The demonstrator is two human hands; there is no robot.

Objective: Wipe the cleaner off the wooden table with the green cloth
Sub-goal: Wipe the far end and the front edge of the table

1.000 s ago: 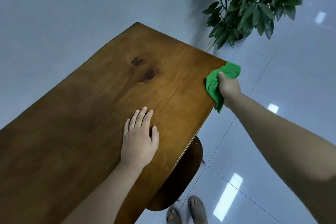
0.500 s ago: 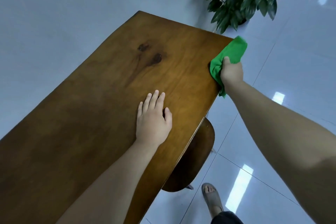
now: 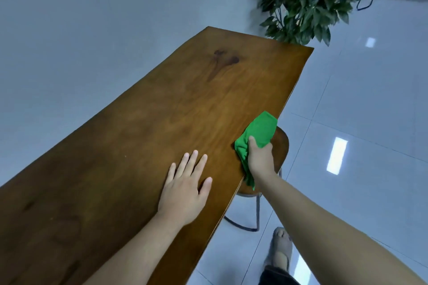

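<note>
The long wooden table (image 3: 162,122) runs from the near left to the far right, with a dark knot near its far end. My right hand (image 3: 260,159) grips the bunched green cloth (image 3: 259,134) and presses it on the table's right edge, part of the cloth hanging over the side. My left hand (image 3: 185,187) lies flat on the tabletop just left of it, fingers spread and holding nothing. No cleaner is visible on the wood.
A round wooden stool (image 3: 281,146) with metal legs stands under the table's right edge. A leafy potted plant (image 3: 308,0) stands beyond the far end. A sandalled foot (image 3: 281,252) is on the glossy tiled floor.
My right hand has drawn the green cloth back along the right edge from the far corner to just beside my left hand. The left hand stays flat on the table.
</note>
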